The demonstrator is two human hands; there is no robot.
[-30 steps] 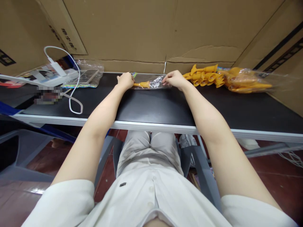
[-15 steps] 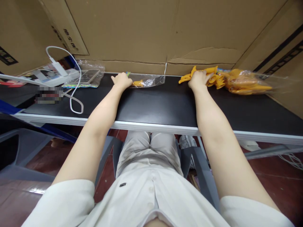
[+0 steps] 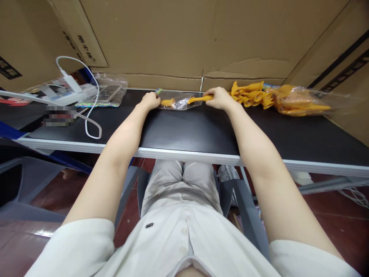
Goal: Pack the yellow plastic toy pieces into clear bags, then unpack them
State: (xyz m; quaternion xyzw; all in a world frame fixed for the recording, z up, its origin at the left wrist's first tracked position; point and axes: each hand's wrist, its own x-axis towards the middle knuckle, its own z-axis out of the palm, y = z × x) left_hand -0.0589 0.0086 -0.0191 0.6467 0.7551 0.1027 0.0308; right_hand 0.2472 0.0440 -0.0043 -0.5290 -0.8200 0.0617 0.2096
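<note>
A small clear plastic bag point(image 3: 180, 102) lies at the far edge of the black table point(image 3: 187, 132), with one orange plastic piece point(image 3: 167, 102) inside it. My left hand point(image 3: 150, 100) is closed on the bag's left end. My right hand point(image 3: 220, 97) is closed on a second orange plastic piece point(image 3: 198, 99), whose tip points at the bag's right opening. A pile of loose orange pieces point(image 3: 250, 93) lies just right of my right hand.
A larger clear bag of orange pieces point(image 3: 300, 100) lies at the far right. At the far left are a white charger with cable point(image 3: 86, 111), a clear packet point(image 3: 111, 90) and papers. Cardboard walls point(image 3: 184, 38) close the back and right side.
My right hand left the bag, reached right to the orange pile, and came back to the bag's opening holding an orange piece. My left hand stayed on the bag.
</note>
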